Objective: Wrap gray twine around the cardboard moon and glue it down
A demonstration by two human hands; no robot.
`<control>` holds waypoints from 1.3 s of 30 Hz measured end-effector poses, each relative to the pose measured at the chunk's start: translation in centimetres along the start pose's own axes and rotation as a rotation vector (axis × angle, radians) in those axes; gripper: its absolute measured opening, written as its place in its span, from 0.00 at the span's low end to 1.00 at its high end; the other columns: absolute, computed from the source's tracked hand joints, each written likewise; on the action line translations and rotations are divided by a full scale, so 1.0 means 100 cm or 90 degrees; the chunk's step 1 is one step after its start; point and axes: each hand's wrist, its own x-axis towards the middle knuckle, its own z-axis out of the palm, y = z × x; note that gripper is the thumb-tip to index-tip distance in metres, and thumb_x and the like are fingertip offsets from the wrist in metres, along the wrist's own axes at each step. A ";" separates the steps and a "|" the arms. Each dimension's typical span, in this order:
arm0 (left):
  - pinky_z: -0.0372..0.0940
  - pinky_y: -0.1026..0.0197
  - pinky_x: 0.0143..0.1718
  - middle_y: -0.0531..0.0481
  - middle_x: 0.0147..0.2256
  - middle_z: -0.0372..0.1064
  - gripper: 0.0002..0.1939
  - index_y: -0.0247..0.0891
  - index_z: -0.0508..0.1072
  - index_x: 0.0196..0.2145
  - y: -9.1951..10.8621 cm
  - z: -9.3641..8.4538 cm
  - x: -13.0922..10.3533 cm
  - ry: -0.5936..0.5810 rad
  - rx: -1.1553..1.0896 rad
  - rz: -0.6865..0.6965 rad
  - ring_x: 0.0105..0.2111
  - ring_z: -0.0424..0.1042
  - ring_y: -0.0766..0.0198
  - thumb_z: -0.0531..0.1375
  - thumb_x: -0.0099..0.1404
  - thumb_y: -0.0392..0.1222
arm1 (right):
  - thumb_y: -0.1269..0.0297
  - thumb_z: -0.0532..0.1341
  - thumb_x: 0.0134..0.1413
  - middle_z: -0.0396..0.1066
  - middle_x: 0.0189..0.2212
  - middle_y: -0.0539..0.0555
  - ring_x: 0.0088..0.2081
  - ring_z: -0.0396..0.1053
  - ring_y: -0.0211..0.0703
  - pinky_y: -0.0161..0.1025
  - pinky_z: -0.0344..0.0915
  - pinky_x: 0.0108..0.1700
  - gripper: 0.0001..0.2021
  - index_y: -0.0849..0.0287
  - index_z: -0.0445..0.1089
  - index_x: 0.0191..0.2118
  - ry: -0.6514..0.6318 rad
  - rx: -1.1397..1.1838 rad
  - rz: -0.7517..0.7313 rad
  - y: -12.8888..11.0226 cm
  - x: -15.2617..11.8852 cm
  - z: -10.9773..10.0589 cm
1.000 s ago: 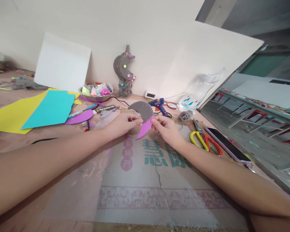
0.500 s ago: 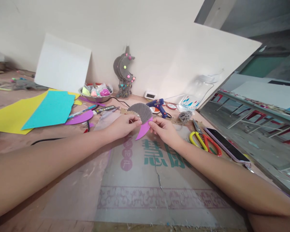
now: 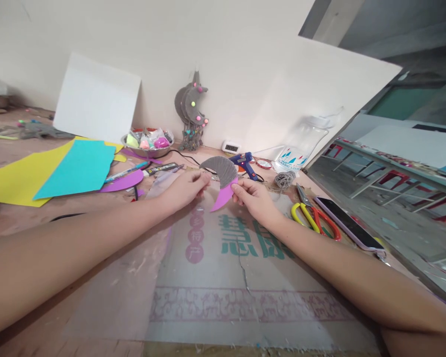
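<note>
A crescent cut-out [image 3: 224, 172] is held up over the plastic sheet, its upper part wound with grey yarn and its lower tip bare purple. My right hand [image 3: 250, 196] pinches it at the right edge, where the grey meets the purple. Just left of the crescent, my left hand [image 3: 189, 189] is closed with thumb and fingertips together. Whatever is between those fingertips is too thin or hidden to make out. Beyond my right hand lie a blue glue gun [image 3: 246, 165] and a tangle of grey yarn [image 3: 284, 180].
Scissors [image 3: 312, 213] and a phone [image 3: 347, 223] lie at right, a clear jar [image 3: 301, 144] behind them. Yellow [image 3: 18, 173] and turquoise [image 3: 74, 168] sheets lie left, near a bowl of coloured clay [image 3: 147, 141]. A decorated grey moon [image 3: 192, 106] is against the white board.
My left hand has drawn slightly up and away from the crescent, which it was touching before. The crescent has shifted a little up and right in my right hand.
</note>
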 end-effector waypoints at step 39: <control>0.51 0.66 0.17 0.53 0.17 0.61 0.17 0.36 0.65 0.20 0.017 0.006 -0.013 -0.096 0.186 0.009 0.17 0.59 0.70 0.53 0.58 0.51 | 0.57 0.55 0.54 0.62 0.18 0.47 0.20 0.56 0.31 0.32 0.54 0.23 0.14 0.60 0.63 0.23 -0.059 0.049 0.020 -0.004 0.000 0.000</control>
